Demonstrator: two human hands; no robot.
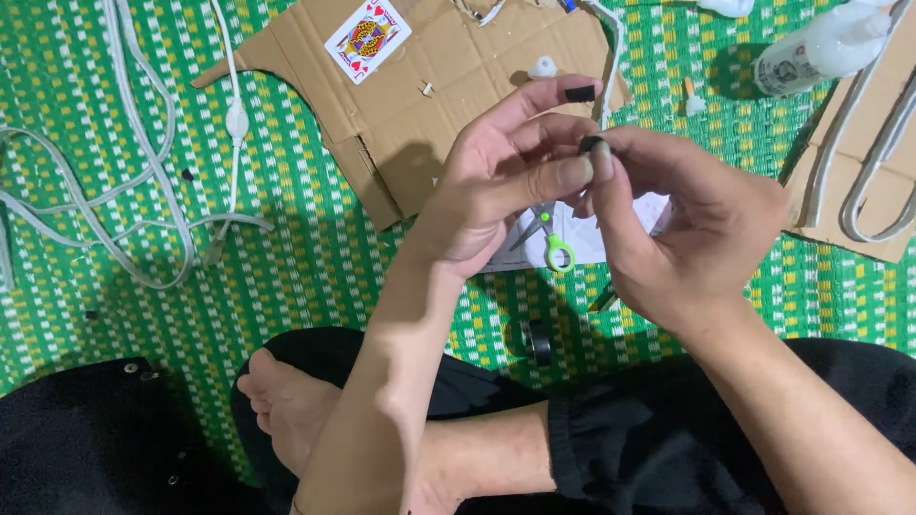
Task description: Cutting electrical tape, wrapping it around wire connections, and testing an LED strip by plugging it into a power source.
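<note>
Over my crossed legs (pixel 496 448), at frame centre, my left hand (pixel 496 191) and right hand (pixel 687 229) pinch one small black piece (pixel 592 145) between thumbs, raised close to see, scissors (pixel 553 243) lying below.

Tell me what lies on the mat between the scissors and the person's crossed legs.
In the head view, a black tape roll lies on the green mat, between the green-handled scissors and the legs.

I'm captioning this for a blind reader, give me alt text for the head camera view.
Two bare hands, left hand and right hand, pinch a small black piece above a green woven mat, with scissors, cardboard and a playing card nearby.
</note>
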